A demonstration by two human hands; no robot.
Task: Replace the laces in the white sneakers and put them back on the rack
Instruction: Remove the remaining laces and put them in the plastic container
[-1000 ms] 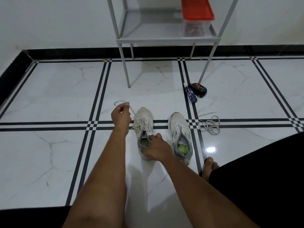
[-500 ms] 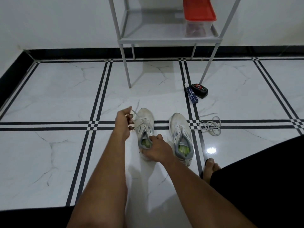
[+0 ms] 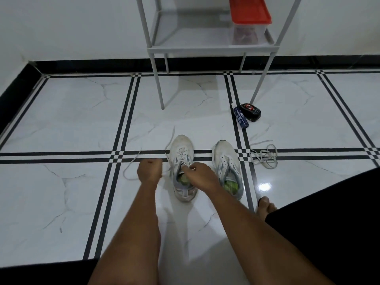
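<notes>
Two white sneakers stand side by side on the tiled floor, toes pointing away from me. At the left sneaker (image 3: pixel 182 151), partly laced, my right hand (image 3: pixel 202 176) covers the opening and pinches it at the tongue. My left hand (image 3: pixel 149 170) is just left of that shoe, its fingers curled round the white lace (image 3: pixel 131 167), which loops out over the floor to the left. The right sneaker (image 3: pixel 226 159) stands untouched. Behind them is the grey metal rack (image 3: pixel 211 49).
A loose lace (image 3: pixel 264 157) lies bundled right of the sneakers. A dark blue tube (image 3: pixel 240 117) and a black item (image 3: pixel 251 112) lie by the rack's right leg. A red-lidded box (image 3: pixel 249 13) sits on the rack shelf. A bare foot (image 3: pixel 266 205) shows at the lower right.
My left hand has come back toward me, drawing the lace out to the left. My right hand has slid from the heel collar up to the tongue.
</notes>
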